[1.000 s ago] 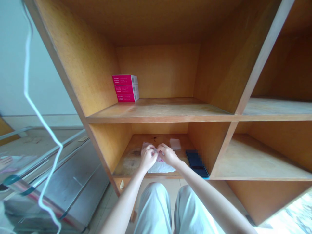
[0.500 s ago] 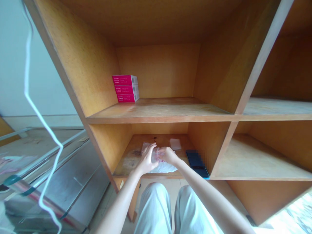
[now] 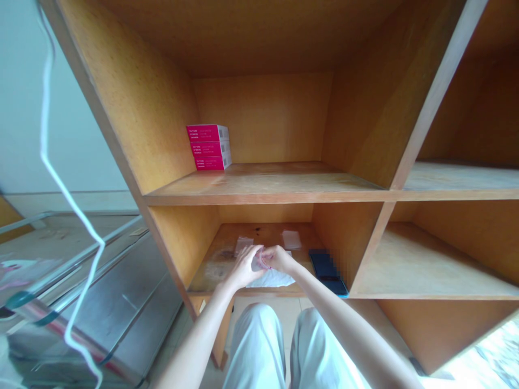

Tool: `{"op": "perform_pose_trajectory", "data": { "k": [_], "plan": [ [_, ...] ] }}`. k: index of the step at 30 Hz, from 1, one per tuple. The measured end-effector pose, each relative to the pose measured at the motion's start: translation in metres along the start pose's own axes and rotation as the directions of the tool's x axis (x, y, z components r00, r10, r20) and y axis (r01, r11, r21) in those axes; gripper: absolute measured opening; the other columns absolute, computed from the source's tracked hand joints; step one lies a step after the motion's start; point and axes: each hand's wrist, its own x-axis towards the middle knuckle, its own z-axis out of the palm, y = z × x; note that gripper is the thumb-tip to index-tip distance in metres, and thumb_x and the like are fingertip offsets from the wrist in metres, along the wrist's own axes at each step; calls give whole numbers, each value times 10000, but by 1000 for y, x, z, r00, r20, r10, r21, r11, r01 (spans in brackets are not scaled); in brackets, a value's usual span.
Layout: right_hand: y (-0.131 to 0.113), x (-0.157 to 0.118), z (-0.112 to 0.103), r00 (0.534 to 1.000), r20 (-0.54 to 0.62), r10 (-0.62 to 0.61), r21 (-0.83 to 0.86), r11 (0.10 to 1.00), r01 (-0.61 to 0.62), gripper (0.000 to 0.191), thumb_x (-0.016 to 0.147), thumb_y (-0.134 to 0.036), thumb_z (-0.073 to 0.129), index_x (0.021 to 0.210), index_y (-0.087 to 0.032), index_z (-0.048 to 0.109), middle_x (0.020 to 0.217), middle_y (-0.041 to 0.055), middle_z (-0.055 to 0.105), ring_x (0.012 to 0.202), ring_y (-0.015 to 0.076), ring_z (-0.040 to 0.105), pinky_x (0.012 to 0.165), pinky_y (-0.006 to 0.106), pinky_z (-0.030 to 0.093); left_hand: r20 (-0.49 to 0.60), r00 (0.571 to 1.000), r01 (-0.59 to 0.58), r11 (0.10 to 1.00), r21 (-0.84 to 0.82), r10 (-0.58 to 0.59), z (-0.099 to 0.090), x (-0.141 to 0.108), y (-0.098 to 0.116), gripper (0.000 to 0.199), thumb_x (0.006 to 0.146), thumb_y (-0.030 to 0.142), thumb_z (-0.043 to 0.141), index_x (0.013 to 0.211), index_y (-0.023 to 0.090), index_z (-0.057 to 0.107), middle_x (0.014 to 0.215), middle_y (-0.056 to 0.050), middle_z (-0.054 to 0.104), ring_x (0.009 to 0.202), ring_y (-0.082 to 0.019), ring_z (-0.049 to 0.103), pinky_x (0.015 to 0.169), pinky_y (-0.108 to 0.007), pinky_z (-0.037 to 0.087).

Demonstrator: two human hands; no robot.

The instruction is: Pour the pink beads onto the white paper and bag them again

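Over the lower shelf, both hands meet at a small clear plastic bag (image 3: 257, 263) with pinkish marks. My left hand (image 3: 243, 269) curves around its left side, thumb and fingers closed on it. From the right, my right hand (image 3: 279, 258) pinches the bag's edge, with its fingertips partly hidden. Under the hands lies a white crinkled plastic bag (image 3: 273, 279). Behind the left hand is a flat clear packet (image 3: 244, 242), and a similar whitish packet (image 3: 291, 239) lies further right.
A dark flat case (image 3: 325, 267) lies at the right of the lower shelf (image 3: 214, 273). Three stacked pink boxes (image 3: 208, 147) stand on the upper shelf (image 3: 267, 181). A white cable (image 3: 65, 189) hangs at left, before a metal-framed cart (image 3: 121, 302).
My left fingers have closed in toward the right hand, and the fingertips now meet at the small bag. The packet behind shows more fully.
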Motion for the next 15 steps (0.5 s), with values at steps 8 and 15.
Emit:
{"op": "perform_pose_trajectory", "data": {
  "k": [8,15],
  "plan": [
    [-1,-1,-5,997,59,43,150,987,-52,384,637,-456,631,774,-99,662,680,38,620,626,140,546,547,227,417,-80,997,3,1000,18,-1,8,-1,2,549,633,198,635,1140,243,431,1074,-56,545,1022,-233,466,891,-392,373],
    [14,-2,-28,971,-164,175,183,973,-144,325,708,-368,545,857,-105,663,796,81,666,681,156,592,621,259,451,-111,993,47,998,40,-42,18,-7,-16,441,705,282,583,1123,243,448,1086,-48,558,1014,-212,485,886,-381,383]
  ]
}}
